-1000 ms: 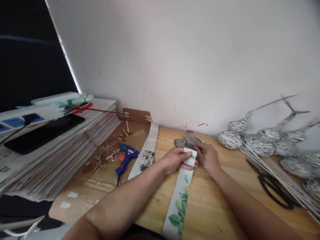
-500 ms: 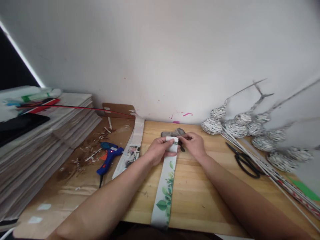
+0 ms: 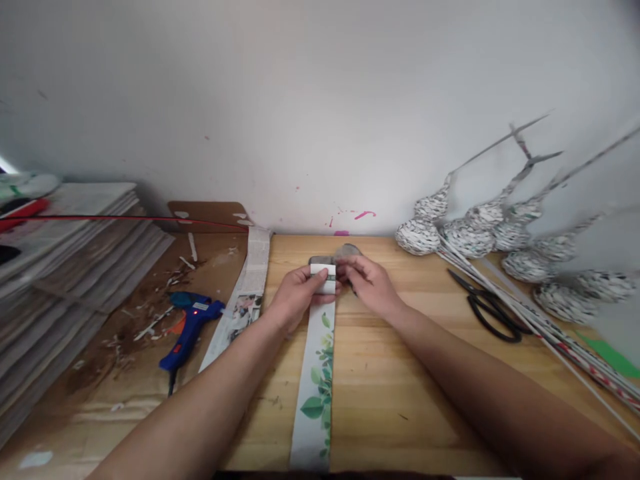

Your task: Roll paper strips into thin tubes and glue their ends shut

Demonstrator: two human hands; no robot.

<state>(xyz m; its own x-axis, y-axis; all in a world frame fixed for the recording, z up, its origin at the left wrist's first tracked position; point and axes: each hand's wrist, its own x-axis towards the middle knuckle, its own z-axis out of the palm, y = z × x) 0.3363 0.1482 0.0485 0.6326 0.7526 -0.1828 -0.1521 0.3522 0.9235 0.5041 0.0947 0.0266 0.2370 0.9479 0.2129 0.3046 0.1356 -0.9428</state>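
A long white paper strip point(image 3: 315, 373) printed with green leaves runs from the front edge of the wooden table toward the middle, its far end folded over. My left hand point(image 3: 295, 293) grips that folded end, thumb on top and fingers beneath. At the strip's right edge, the fingers of my right hand point(image 3: 367, 283) are pinched together by the fold. Just behind both hands lies a crumpled grey thing point(image 3: 349, 251), partly hidden; its kind is unclear. A small dark part shows under my right fingers.
On the left, a blue glue gun point(image 3: 186, 333) with a lit red light lies on stained cardboard point(image 3: 125, 380) beside a newspaper strip point(image 3: 257, 260) and a stack of paper point(image 3: 95, 260). Black scissors point(image 3: 493, 313), paper rods point(image 3: 560, 353) and woven paper gourds point(image 3: 470, 237) are at right.
The view has shifted, so the table things at left and the hands appear farther left. My left hand keeps its hold on the folded end; my right fingers stay at its right edge.
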